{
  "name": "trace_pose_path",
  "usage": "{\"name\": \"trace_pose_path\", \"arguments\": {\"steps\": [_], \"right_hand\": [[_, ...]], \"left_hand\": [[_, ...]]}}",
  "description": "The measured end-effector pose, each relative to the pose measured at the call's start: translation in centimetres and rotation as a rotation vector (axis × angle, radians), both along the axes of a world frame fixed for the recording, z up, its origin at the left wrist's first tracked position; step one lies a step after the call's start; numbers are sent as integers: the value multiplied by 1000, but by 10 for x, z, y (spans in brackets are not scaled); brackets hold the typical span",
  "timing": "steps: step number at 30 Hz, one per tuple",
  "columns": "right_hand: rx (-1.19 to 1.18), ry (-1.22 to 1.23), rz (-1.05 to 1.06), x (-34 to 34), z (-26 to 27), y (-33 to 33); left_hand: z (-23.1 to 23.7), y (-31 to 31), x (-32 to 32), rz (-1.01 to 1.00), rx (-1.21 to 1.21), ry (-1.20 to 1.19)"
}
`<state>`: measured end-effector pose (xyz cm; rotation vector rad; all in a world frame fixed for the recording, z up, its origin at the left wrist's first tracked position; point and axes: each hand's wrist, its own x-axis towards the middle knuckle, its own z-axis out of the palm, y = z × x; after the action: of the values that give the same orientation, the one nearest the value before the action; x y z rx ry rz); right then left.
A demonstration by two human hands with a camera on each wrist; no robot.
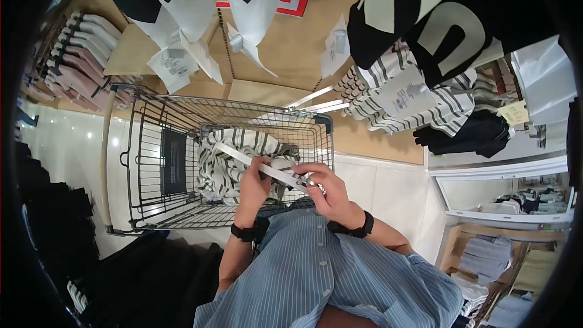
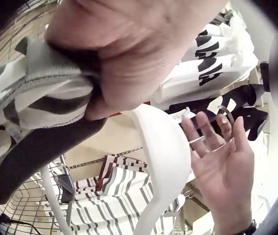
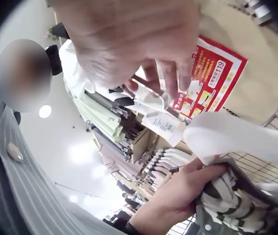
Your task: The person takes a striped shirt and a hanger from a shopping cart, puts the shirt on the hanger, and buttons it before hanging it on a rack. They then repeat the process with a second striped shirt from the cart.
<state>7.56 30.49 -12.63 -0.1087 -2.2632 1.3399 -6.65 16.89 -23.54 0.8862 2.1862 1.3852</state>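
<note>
My left hand (image 1: 255, 185) grips a black-and-white striped garment (image 3: 232, 196) by its dark-edged fabric, over the shopping cart. A white hanger (image 1: 237, 155) runs past this hand, its broad curved arm (image 2: 166, 147) large in the left wrist view. Most of the striped fabric bunches inside the cart below. My right hand (image 1: 331, 191) is beside the hanger's nearer end in the head view. In the left wrist view its palm faces the camera, fingers loosely bent, with ring-like bands on them. Part of the left fingers is hidden behind the fabric.
The wire shopping cart (image 1: 231, 98) stands against a wooden display unit (image 1: 273, 42). White and black printed garments (image 1: 388, 0) hang overhead with tags. Striped shirts (image 1: 419, 103) hang at the right, pink and white clothes (image 1: 85, 54) at the left. Dark garments (image 1: 146, 279) are at lower left.
</note>
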Motion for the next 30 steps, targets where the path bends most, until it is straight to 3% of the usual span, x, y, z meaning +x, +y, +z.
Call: {"name": "trace_pose_path", "arguments": {"steps": [3,4,7,8,11,12,13,15,16,17,20,23,25,28,30], "right_hand": [[127,-144,44,3,4,11],[65,-254,74,10,-8,14],[49,-326,248,14,-23,15],[12,-533,227,17,-22,12],[-57,-491,78,17,-28,8],[-21,-364,-46,18,-30,7],[46,-323,-180,19,-30,12],[-63,-446,-385,23,-10,24],[-1,-371,-384,28,-2,30],[59,-292,-385,33,6,38],[150,-373,-219,49,19,48],[104,-433,-75,53,27,44],[112,-396,-27,46,18,42],[-66,-489,-59,33,5,27],[-125,-420,-94,19,-3,13]], "left_hand": [[12,0,6,6,-44,-116],[12,0,5,-8,-139,-144],[23,2,8,-19,-64,-40],[25,1,7,-58,-115,-85],[39,7,9,-39,112,61],[39,6,5,-48,119,48],[47,2,2,18,38,-44],[20,-6,-12,289,17,-22],[17,-10,-20,431,-54,78],[13,-14,-28,433,-88,132],[7,-20,-48,492,-131,281],[33,-9,-37,534,-96,368],[48,4,-20,360,-156,320],[83,16,17,126,68,331],[102,16,33,20,217,306]]}}
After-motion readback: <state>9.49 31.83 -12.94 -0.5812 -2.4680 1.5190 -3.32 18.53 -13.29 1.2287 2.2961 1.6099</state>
